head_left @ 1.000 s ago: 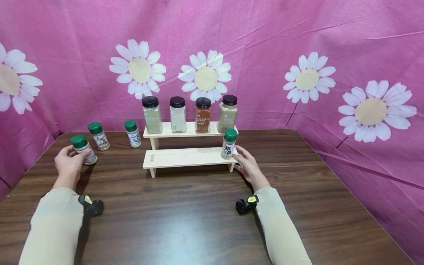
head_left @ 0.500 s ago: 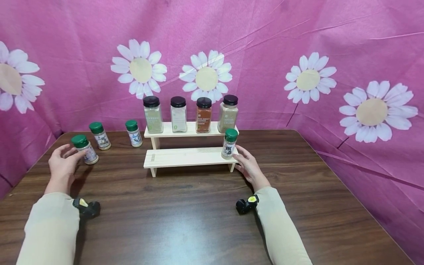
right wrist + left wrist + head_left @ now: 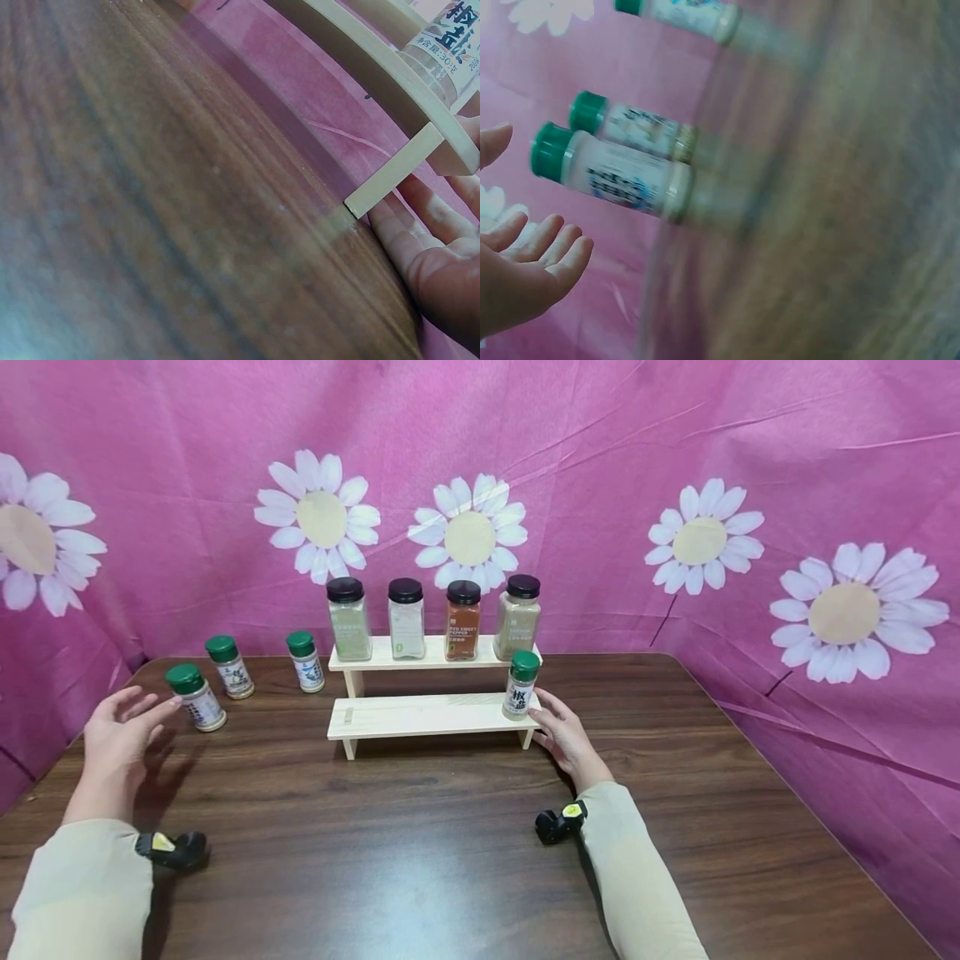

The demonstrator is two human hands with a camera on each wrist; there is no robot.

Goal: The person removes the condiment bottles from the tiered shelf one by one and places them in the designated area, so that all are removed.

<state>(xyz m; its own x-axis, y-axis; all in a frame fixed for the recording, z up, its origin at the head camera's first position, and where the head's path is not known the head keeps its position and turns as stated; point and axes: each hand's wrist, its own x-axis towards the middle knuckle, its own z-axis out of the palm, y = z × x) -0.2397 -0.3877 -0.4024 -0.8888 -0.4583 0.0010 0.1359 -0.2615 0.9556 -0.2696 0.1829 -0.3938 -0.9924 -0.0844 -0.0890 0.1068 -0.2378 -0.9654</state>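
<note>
Left hand (image 3: pixel 116 739), left of frame: drawn off the nearer green-capped shaker (image 3: pixel 198 700), fingers loosely spread, nothing held; shaker left standing, released, on the tabletop (image 3: pixel 375 852). Right hand (image 3: pixel 566 739), right of centre: at the end of the two-tier wooden rack (image 3: pixel 405 714), beside the pepper-salt shaker (image 3: pixel 519 693); fingers partly hidden, grip indeterminable. Pepper-salt shaker: lower tier, cropped in right wrist view.
</note>
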